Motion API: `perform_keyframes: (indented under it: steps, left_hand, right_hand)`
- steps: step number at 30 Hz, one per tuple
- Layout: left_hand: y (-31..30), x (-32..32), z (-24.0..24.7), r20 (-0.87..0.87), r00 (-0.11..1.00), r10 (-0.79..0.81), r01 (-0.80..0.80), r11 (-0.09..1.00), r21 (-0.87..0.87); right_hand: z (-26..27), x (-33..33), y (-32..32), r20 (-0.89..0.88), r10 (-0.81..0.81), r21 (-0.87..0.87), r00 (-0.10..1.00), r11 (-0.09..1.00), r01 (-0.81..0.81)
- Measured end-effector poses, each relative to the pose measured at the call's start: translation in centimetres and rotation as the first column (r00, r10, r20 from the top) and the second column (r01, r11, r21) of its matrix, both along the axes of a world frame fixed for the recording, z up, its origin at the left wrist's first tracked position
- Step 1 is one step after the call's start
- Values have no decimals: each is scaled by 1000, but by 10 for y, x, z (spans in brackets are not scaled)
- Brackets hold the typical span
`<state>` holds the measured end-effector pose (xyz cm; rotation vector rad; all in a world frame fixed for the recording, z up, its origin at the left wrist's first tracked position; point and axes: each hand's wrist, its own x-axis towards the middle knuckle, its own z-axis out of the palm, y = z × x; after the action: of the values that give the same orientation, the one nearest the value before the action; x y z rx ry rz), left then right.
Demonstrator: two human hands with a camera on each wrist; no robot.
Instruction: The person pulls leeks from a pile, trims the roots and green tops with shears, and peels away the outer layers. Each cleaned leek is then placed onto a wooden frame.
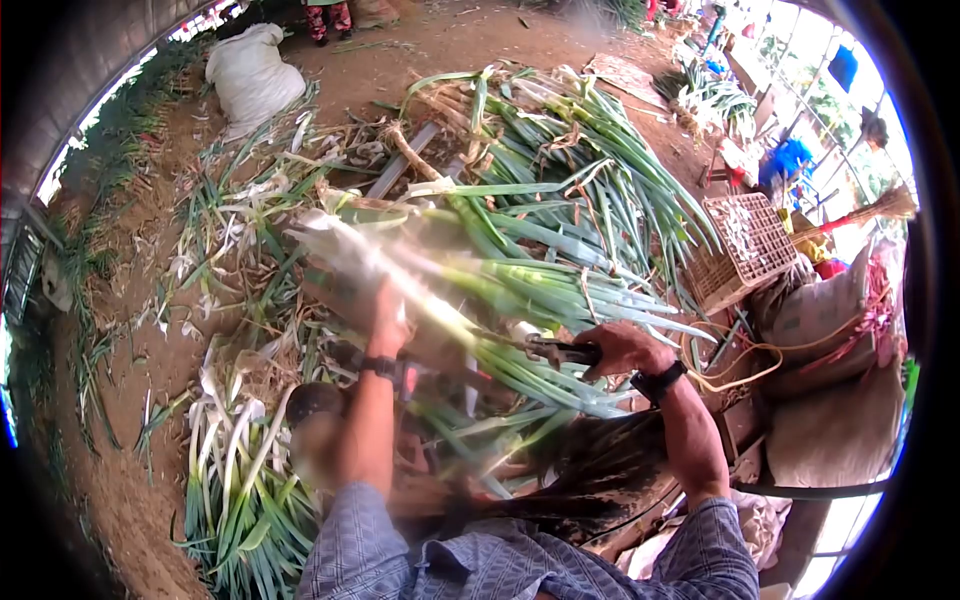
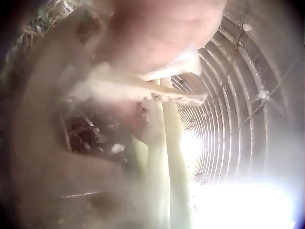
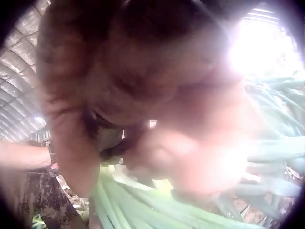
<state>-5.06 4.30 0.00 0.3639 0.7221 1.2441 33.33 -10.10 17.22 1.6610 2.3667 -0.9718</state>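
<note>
In the head view my left hand grips a bunch of long green onions by the pale stalks. Their blurred white ends point up and left, and the green leaves trail right. Close up in the left wrist view, pale stalks run down past the fingers, with a dry strip of skin across them. My right hand holds a black air blow gun, its short nozzle pointing left over the leaves. The right wrist view shows curled fingers, mostly hiding the blow gun, above green leaves.
A large heap of green onions lies ahead. Another bundle stands at lower left. Peeled scraps cover the soil around a white sack. At right are a plastic crate, a yellow hose and stuffed sacks.
</note>
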Motion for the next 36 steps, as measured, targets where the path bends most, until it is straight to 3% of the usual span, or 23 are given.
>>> perform_keyframes:
  steps: [1,4,6,8,13,16,17,20,21,24,29,36]
  left_hand:
    - [1,-1,-2,21,999,-26,26,1000,-7]
    - [-9,11,5,-136,989,56,-41,993,110]
    - [-13,14,17,-215,976,13,31,980,198]
    - [-9,12,4,-13,1000,-26,27,996,88]
    - [-23,13,21,61,983,-172,162,976,144]
    - [-26,21,26,69,988,-135,126,985,121]
    - [-22,21,15,114,980,-163,138,970,199]
    - [-19,29,0,-247,967,-55,81,992,97]
    - [-21,28,4,-296,950,-95,130,986,102]
    - [-45,51,24,-299,931,-207,246,964,97]
    - [-65,63,22,-317,876,-365,364,929,-64]
    - [-69,65,22,-353,841,-409,450,892,39]
  right_hand:
    - [2,-2,1,4,1,4,1000,1000,-1]
    - [-8,-9,4,-137,24,177,990,984,0]
    - [-7,-19,5,-110,37,223,993,975,-12]
    - [-10,-27,6,-104,50,252,993,968,-23]
    - [-13,-43,15,-165,-9,331,986,942,64]
    - [-4,-53,16,-148,48,387,988,922,13]
    - [-5,-54,18,-160,39,387,986,922,26]
    - [-11,-55,24,-218,-12,420,976,901,105]
    - [-7,-58,23,-240,-17,433,971,893,122]
    - [-9,-67,29,-251,-2,458,968,881,121]
    - [-17,-72,39,-194,-67,466,979,872,152]
    - [-14,-72,39,-228,2,500,974,858,115]
